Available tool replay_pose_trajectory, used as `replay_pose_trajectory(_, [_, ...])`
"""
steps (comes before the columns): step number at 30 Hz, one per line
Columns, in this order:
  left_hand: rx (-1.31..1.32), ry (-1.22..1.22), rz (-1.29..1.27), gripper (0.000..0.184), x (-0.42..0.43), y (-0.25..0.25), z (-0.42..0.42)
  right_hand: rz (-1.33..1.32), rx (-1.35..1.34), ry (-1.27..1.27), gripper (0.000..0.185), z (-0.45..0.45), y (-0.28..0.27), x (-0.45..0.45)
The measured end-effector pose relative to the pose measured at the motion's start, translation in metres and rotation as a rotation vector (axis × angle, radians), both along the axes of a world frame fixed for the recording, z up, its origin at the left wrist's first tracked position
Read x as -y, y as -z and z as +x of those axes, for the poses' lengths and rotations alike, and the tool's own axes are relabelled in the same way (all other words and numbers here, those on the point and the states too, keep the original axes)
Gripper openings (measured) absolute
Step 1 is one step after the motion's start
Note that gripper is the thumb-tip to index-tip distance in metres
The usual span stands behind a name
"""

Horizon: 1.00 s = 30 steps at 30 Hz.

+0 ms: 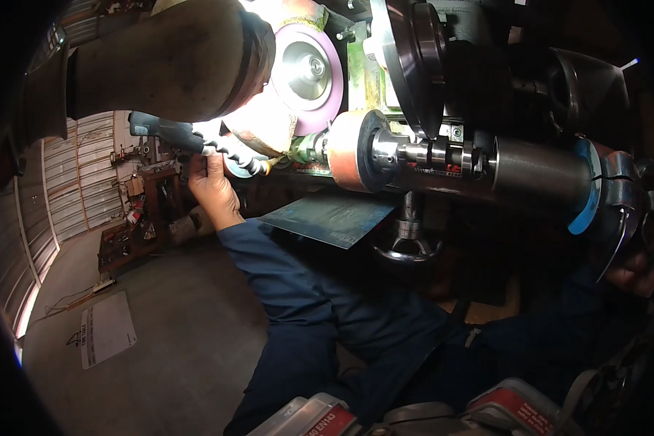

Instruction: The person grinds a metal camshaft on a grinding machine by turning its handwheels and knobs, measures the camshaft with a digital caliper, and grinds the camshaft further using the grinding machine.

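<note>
While the left hand (216,192) meets a hose (234,150), writing shows

Its fingers gather just under the hose, pinch unclear; the right hand (636,275), beside a lever (620,234), is too dark to tell. Below the left fingers, a sign (114,334) reads "TIME TABLE"; farther down, a filter (328,420), "EN143".

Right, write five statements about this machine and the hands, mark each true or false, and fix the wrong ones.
1. The wheel is pinkish-purple. True.
2. The left sleeve is red. False: the left sleeve is blue.
3. The left hand is near the black handle. True.
4. The right hand is brightly lit. False: the right hand is in shadow.
5. The flat sheet shows lower in the picture than the wheel. True.
</note>
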<state>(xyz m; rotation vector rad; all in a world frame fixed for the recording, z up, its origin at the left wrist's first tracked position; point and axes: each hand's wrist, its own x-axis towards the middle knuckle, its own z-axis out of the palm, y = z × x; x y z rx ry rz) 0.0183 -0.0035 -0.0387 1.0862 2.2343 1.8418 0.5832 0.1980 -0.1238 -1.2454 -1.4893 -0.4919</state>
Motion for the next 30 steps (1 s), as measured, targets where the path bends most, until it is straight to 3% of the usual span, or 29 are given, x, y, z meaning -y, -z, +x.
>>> replay_pose_trajectory(16, [0.026,0.027,0.036,0.014,0.002,0.000,0.003,-0.163,0.006,-0.116,0.037,-0.020,-0.034,0.001])
replay_pose_trajectory(22, [0.086,0.045,0.054,0.014,0.006,0.002,-0.001,-0.227,0.136,-0.342,0.039,-0.037,-0.067,-0.013])
replay_pose_trajectory(24, [0.081,0.028,0.056,0.014,0.005,0.001,0.001,-0.286,0.163,-0.423,0.040,-0.039,-0.079,-0.017])
replay_pose_trajectory(27, [0.068,0.006,0.067,0.015,0.003,0.001,0.006,-0.621,-0.083,-0.199,0.038,-0.045,-0.090,-0.004])
replay_pose_trajectory(29, [0.057,0.001,0.069,0.015,0.002,0.000,0.008,-0.711,-0.091,-0.179,0.036,-0.048,-0.096,-0.003])
replay_pose_trajectory(30, [0.052,0.004,0.067,0.015,0.001,0.000,0.009,-0.640,0.032,-0.280,0.035,-0.049,-0.100,-0.012])
